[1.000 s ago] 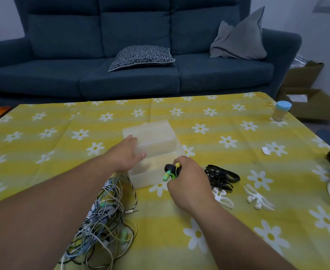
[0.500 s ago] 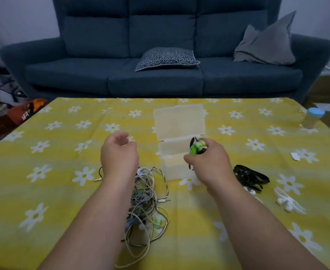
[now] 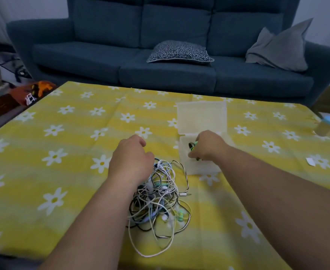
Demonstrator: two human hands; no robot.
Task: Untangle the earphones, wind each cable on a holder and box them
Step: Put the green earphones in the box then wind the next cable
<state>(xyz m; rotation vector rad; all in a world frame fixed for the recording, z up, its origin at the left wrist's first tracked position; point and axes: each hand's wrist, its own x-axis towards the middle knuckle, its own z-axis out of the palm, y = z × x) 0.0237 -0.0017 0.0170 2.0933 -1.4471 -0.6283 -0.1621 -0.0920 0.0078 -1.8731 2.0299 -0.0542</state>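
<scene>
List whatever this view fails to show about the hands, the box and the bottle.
Head view only.
Right hand, gripping the wound earphone, hides most of it and the inside of the box.
Left hand: fingers curl out of sight; contact with the tangle cannot be told.
Bottle at the right edge is blurred.

This is somebody's living room. A deep blue three-seat sofa point(image 3: 101, 61) fills the far wall, with a black-and-white patterned cushion point(image 3: 179, 51) lying flat on its seat and a grey cushion point(image 3: 281, 49) slumped in its corner. In front stands a low tabletop point(image 3: 63, 143) under a yellow daisy-print cloth. What look like orange and white toys point(image 3: 37, 90) lie on the floor beside it.
</scene>
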